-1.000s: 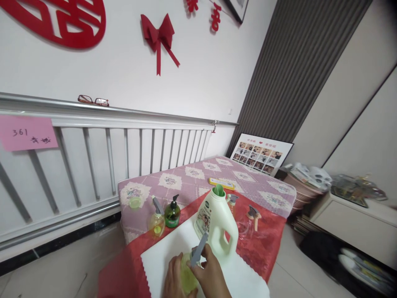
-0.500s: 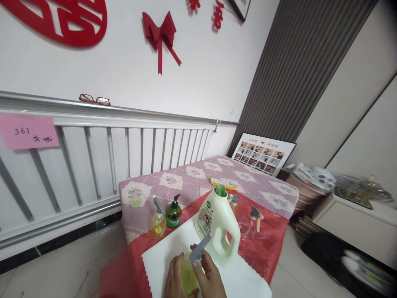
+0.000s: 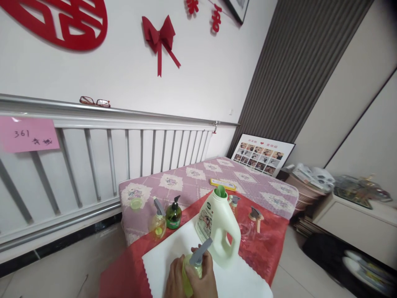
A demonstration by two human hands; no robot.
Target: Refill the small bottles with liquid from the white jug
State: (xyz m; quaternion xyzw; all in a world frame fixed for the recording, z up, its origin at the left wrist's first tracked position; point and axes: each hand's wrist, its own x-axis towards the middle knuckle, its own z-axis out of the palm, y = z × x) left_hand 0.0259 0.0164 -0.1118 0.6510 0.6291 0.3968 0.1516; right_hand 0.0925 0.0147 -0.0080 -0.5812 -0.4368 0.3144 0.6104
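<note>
A clear pump bottle (image 3: 187,285) with yellow-green liquid and a grey pump head (image 3: 201,251) is between my hands at the bottom of the view, over a white scallop-edged mat (image 3: 161,252). My left hand (image 3: 174,279) wraps the bottle's left side. Closed around its neck, just under the pump head, is my right hand (image 3: 205,276). Both hands partly hide the bottle. Right behind it stands a large pale green detergent jug (image 3: 221,223), uncapped, with green showing inside its mouth.
Left of the jug stand a green pump bottle (image 3: 173,216) and another grey-topped bottle (image 3: 159,225). A pale green cap (image 3: 135,203) lies on the purple tablecloth (image 3: 182,194). More pump bottles, one pink (image 3: 252,223), stand right on red cloth (image 3: 269,244). A yellow case (image 3: 222,184) lies behind.
My right hand has shifted and closed more tightly around the bottle's neck, its thumb now across the front. The bottle and pump head have turned slightly. The jug stays in place.
</note>
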